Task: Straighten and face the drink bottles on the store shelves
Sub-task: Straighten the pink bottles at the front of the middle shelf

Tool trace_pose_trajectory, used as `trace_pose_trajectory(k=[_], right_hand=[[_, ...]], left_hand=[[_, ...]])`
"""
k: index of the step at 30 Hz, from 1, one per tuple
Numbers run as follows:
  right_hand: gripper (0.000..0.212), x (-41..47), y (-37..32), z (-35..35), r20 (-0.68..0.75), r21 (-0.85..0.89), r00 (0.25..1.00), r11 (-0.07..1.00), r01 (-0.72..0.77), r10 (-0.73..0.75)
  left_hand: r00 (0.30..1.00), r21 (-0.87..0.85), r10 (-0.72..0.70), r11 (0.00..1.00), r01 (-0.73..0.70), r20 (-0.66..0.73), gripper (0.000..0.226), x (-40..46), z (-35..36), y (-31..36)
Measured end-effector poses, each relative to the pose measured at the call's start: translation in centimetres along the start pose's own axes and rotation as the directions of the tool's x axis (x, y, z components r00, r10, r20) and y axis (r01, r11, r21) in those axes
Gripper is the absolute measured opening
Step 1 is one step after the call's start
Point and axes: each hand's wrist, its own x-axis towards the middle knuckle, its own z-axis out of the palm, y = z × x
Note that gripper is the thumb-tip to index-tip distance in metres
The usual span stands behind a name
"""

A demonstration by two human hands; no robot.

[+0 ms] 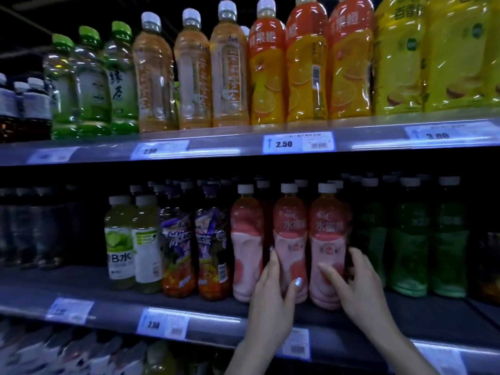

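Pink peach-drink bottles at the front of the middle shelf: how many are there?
3. The leftmost pink bottle stands untouched, the middle pink bottle is in the left hand, the rightmost pink bottle in the right hand. More stand hidden behind.

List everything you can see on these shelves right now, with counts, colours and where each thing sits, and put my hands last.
Green-capped tea bottles: three, top shelf, left.
Amber tea bottles: three in front, white caps, top shelf, middle.
Orange juice bottles: three, top shelf, right of middle.
Yellow bottles: two, top shelf, far right.
Lime water bottles: two, pale yellow-green, middle shelf.
Purple-label tea bottles: two in front, middle shelf.
Pink peach bottles: three in front, middle shelf.
Green bottles: three in front, dim, right.
Price tags: several, white and blue, shelf edges.
Left hand: on the middle pink bottle.
Right hand: on the right pink bottle.
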Motion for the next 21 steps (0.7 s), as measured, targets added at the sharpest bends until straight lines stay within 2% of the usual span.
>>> trace_pose_trajectory(k=[5,12,15,17,18,21], right_hand=[[0.031,0.0,0.1,-0.2,0.038,-0.017,0.998,0.999,-0.049,0.050],[0.060,-0.5,-0.5,-0.6,0.107,-0.064,0.988,0.993,-0.101,0.108],[0.081,-1.8,-2.4,-0.4,-0.039,-0.112,0.998,0.993,-0.050,0.046],[0.076,-2.9,-5.1,0.4,-0.104,-0.052,0.991,0.996,0.074,-0.079],[0.069,-3.2,-6.7,0.9,-0.064,-0.012,0.989,0.991,0.130,-0.130],[0.057,-2.9,-10.9,3.6,0.178,0.043,0.957,0.973,0.225,-0.229]], left_hand=[[0.999,-0.095,-0.029,0.995,0.031,0.019,0.071,-1.1,-1.0,0.4],[0.990,-0.192,-0.080,0.980,0.056,-0.117,0.048,-4.1,-5.5,-0.5],[0.984,-0.141,-0.030,0.990,0.005,-0.177,0.043,-4.2,-8.8,-0.8],[0.969,-0.117,0.009,0.992,-0.039,-0.248,0.040,-3.5,-11.6,-0.9],[0.957,-0.106,0.015,0.993,-0.047,-0.289,0.040,-2.9,-13.0,-0.8],[0.897,-0.004,0.047,0.999,-0.054,-0.439,0.041,-0.2,-17.1,-1.4]])
